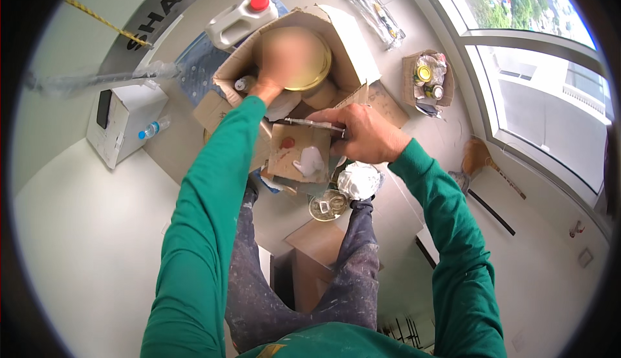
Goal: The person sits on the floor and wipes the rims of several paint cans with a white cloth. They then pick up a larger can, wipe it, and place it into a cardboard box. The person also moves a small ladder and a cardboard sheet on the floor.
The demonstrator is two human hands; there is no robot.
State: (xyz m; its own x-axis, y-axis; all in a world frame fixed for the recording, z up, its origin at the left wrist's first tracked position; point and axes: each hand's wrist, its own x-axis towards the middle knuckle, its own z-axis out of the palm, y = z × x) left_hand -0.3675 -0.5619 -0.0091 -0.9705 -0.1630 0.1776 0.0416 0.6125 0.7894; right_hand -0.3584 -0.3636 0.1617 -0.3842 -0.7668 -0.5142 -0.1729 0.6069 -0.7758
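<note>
My left hand [279,64] reaches into an open cardboard box [356,42]. It is over a large round metal can [322,66] with a gold rim, and blur hides its fingers. My right hand [368,132] grips a thin flat piece [315,124], seen nearly edge-on, at the box's near side. Just below it is a square of cardboard [286,166], bearing a red blob [287,142] and a larger pale pink smear [309,161]. Whether my right fingers also touch this cardboard is hard to see.
A white jug [237,23] with a red cap stands beyond the box. Rightward are a plastic-wrapped brush [381,15] and a small carton [409,83] of cans. Near my feet sit an opened can [329,206] and a crumpled white bundle [360,181]. A plastic bottle [154,129] lies left.
</note>
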